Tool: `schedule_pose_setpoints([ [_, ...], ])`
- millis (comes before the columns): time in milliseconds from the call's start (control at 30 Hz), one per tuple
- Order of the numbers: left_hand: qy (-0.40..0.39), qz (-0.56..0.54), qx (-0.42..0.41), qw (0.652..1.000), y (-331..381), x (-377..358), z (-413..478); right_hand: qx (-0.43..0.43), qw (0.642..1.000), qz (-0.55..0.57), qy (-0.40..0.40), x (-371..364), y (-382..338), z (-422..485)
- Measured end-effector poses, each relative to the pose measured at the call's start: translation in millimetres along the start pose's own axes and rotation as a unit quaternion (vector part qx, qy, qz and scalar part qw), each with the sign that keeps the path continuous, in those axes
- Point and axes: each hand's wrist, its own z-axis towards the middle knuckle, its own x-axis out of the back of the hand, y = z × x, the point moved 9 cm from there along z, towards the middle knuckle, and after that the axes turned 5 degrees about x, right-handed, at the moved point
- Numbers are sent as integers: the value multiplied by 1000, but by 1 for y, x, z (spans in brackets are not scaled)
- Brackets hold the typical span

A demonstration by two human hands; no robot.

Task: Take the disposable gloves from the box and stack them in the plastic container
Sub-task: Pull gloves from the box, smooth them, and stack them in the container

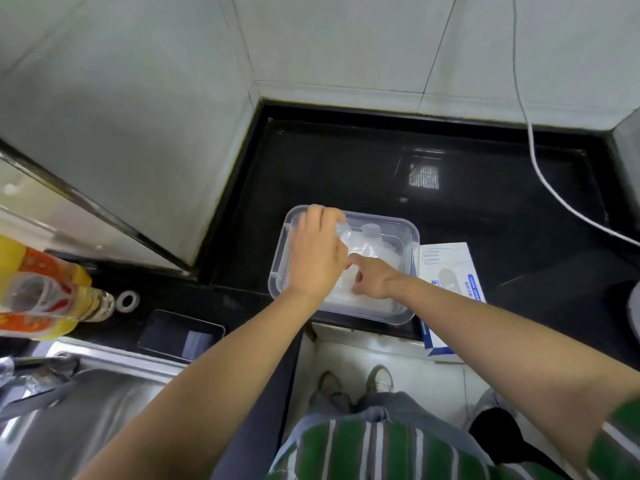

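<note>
A clear plastic container (410, 237) stands on the black counter, with thin transparent gloves (367, 245) lying inside it. My left hand (317, 252) reaches into the container's left side, its fingers bent down on the gloves near the far rim. My right hand (370, 277) is inside too, index finger stretched out and pressing the gloves, the other fingers curled. The white and blue glove box (450, 271) lies flat just right of the container, partly under my right forearm.
A steel sink (86, 410) fills the lower left. A phone (180, 334) lies on the counter near it, beside a yellow and orange bottle (41, 292) and a small ring (127, 301). A white cable (540, 168) crosses the counter at right. Tiled walls close the back.
</note>
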Motion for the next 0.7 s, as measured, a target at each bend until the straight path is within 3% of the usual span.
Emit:
schedule_pose_setpoints([
  [100,-173,8,-46,984,24,-44,-2,-26,999,-30,-3,-1,6,5],
  [167,-286,72,19,955,4,-80,-6,-39,999,-16,-19,-3,9,4],
  [267,-389,125,107,906,-40,-110,-21,-44,998,-15,-46,-5,12,2],
  [400,-441,184,139,867,-75,-118,-33,-69,997,-33,-25,-3,21,4],
  [700,-479,200,163,839,-91,-132,-42,-116,986,-103,-59,-18,35,14],
])
